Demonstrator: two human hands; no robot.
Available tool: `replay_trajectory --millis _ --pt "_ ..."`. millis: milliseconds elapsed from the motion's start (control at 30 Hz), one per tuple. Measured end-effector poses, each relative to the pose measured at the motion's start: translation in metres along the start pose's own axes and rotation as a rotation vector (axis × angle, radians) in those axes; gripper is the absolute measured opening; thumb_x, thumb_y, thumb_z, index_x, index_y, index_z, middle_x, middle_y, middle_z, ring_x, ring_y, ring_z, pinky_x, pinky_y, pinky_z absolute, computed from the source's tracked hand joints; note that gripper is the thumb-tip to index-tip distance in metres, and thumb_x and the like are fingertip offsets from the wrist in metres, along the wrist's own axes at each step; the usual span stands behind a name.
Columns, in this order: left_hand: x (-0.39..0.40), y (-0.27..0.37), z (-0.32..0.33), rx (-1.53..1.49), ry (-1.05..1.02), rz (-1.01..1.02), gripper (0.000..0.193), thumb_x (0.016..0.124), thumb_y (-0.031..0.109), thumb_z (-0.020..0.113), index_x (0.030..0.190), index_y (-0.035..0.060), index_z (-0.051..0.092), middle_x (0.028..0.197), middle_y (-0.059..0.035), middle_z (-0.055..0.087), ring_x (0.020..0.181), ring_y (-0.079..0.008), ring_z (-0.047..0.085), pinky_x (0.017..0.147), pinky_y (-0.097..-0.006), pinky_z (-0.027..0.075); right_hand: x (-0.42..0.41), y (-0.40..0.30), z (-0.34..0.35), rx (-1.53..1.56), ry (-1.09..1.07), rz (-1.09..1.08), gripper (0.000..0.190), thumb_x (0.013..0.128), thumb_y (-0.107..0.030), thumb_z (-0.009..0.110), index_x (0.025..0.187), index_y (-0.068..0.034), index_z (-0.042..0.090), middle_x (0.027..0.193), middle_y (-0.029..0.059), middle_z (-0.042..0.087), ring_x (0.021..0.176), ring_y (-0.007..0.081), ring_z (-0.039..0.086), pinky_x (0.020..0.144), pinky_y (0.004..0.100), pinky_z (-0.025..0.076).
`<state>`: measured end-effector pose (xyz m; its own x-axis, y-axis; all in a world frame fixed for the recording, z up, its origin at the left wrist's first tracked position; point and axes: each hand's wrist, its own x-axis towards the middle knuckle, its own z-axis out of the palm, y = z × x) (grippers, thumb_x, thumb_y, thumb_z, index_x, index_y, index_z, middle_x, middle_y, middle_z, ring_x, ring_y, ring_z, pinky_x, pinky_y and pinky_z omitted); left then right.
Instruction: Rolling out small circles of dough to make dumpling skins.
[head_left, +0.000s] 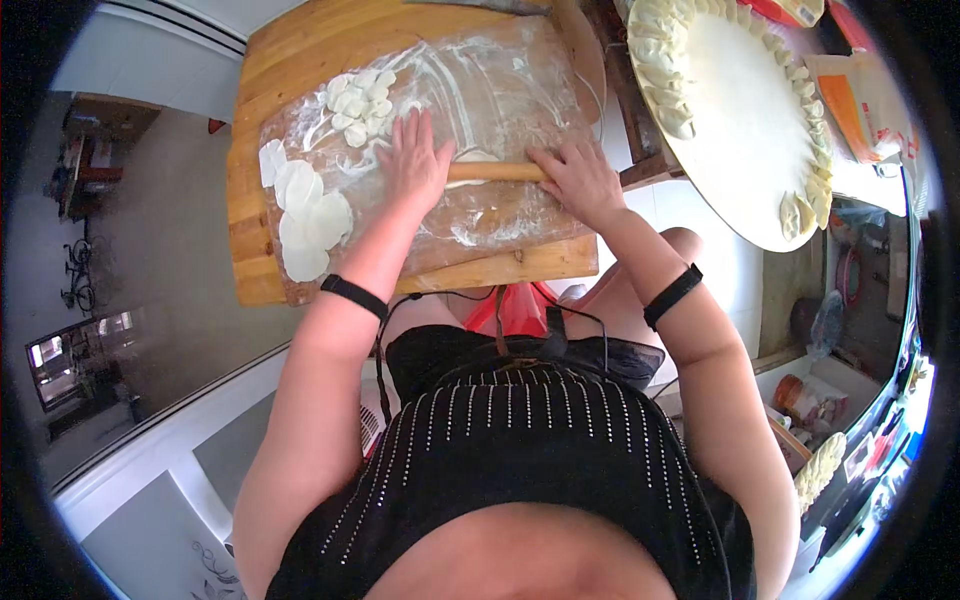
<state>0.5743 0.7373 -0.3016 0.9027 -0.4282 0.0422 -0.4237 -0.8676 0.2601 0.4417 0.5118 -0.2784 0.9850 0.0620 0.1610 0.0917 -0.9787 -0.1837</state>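
Note:
Both my hands rest on a wooden rolling pin (499, 172) lying across a floured wooden board (517, 217). My left hand (416, 161) lies over its left end with the fingers stretched out and parted. At the other end, my right hand (581, 176) lies over the pin, palm down; whether its fingers grip is unclear. A piece of dough (478, 157) shows partly from under the pin. Small flattened dough pieces (360, 105) lie in a cluster beyond my left hand. Rolled dough wrappers (307, 221) overlap at the board's left side.
A large round tray (742, 127) with filled dumplings (671, 82) along its rim stands at the right. The board sits on a wooden table (251, 142). A red plastic bag (517, 309) is between my legs, with dark cords nearby.

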Motion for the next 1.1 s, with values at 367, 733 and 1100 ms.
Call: replay_trajectory --millis 367,733,1100 --pt "-0.001 0.003 0.005 -0.262 0.155 -0.154 0.028 0.077 0.036 0.067 0.090 0.0113 0.065 0.093 -0.0111 0.063 0.088 -0.0308 0.061 0.078 -0.0429 0.047 0.010 -0.014 -0.007 0.165 -0.081 0.223 0.035 0.084 -0.028 0.062 0.116 -0.013 0.059 0.111 0.0152 0.056 0.108 0.0348 0.052 0.093 0.0442 0.043" --pt "0.025 0.016 -0.023 -0.650 -0.093 -0.105 0.022 0.072 0.017 0.071 0.090 0.0055 0.066 0.086 -0.0100 0.068 0.078 -0.0203 0.065 0.073 -0.0321 0.050 -0.027 0.003 0.023 0.498 0.201 0.319 0.037 0.090 -0.028 0.055 0.115 -0.001 0.057 0.108 0.0232 0.059 0.107 0.0399 0.052 0.092 0.0428 0.041" --pt "0.018 0.006 -0.073 -0.939 -0.024 -0.057 0.026 0.080 0.004 0.064 0.106 0.0007 0.062 0.093 -0.0095 0.067 0.087 -0.0167 0.064 0.076 -0.0291 0.050 -0.032 -0.006 0.020 0.495 0.143 0.394 0.039 0.090 -0.031 0.056 0.113 0.000 0.058 0.107 0.0241 0.060 0.105 0.0396 0.054 0.090 0.0435 0.042"
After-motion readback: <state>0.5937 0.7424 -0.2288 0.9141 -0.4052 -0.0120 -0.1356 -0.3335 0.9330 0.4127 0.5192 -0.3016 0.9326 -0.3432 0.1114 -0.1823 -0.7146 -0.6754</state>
